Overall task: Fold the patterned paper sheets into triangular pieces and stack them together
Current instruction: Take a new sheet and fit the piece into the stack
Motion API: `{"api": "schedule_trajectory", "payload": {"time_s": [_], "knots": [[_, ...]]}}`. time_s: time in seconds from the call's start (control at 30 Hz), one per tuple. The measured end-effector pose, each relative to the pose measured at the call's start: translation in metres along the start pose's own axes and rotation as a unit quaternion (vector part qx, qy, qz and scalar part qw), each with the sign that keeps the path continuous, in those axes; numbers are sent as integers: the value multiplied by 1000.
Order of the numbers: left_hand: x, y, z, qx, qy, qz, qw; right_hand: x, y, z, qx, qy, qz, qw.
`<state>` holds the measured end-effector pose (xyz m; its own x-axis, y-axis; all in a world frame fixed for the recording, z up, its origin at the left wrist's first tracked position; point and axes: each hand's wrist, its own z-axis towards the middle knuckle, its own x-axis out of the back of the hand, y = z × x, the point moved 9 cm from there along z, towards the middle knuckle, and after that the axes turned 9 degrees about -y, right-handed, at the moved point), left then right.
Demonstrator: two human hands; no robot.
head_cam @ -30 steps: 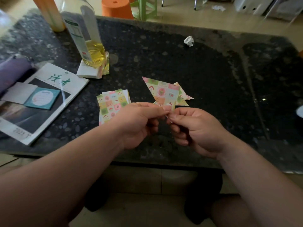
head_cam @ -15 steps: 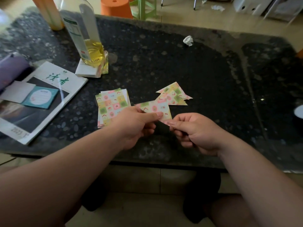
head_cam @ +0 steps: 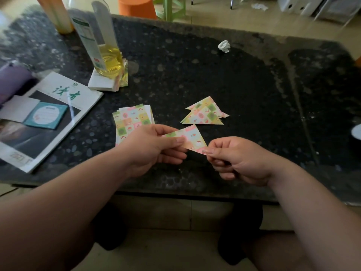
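Status entry, folding run.

Left grip (head_cam: 154, 149): thumb and fingers pinched onto the left part of a folded paper triangle (head_cam: 192, 138). Right grip (head_cam: 242, 161): thumb and forefinger pinched onto its lower right corner, the other fingers curled under. The triangle was held between the two, low over the front part of the tabletop (head_cam: 195, 75). I could not tell whether it touched the surface.

Done so far: a stack of folded triangles (head_cam: 205, 113) lay on the tabletop just beyond the held piece, loosely fanned, several points showing. Exact count not readable. The held piece looked fully folded, so I judged it ready to be stacked but not yet added.

Left to do: a pile of unfolded patterned sheets (head_cam: 132, 118) sat to the left, partly hidden behind my left grip. More than one sheet by the offset edges, number unclear. Patterned edges also showed beneath the white pad under the oil bottle (head_cam: 101, 40); whether those were more sheets I could not tell.

Judgement: partway through. Next step is likely placing this triangle on the stack, then squaring the stack, since its pieces lay askew.
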<state>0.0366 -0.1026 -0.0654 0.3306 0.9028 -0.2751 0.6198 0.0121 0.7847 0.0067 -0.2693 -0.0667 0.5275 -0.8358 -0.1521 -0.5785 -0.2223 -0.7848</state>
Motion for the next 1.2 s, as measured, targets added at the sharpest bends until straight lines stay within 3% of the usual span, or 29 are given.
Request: {"api": "schedule_trajectory", "payload": {"time_s": [0.27,0.43,0.53,0.63,0.77,0.9,1.2], "knots": [[2,-1,-11,42,-45,50,997,4,4,-5,-16,-30,-55,998],[5,2,-14,23,-17,47,998,-1,0,-5,11,-36,-41,998],[9,-2,-10,3,39,-75,996,1,-5,-3,39,-10,-15,999],[-3,-20,-4,3,52,-224,973,-4,-8,3,70,22,14,997],[-25,-36,0,21,19,-166,986,-19,-13,10,106,49,38,992],[-20,-27,1,-22,41,-158,986,-22,-17,9,108,67,52,990],[19,2,6,-35,122,-144,981,-27,-20,2,110,42,74,990]]}}
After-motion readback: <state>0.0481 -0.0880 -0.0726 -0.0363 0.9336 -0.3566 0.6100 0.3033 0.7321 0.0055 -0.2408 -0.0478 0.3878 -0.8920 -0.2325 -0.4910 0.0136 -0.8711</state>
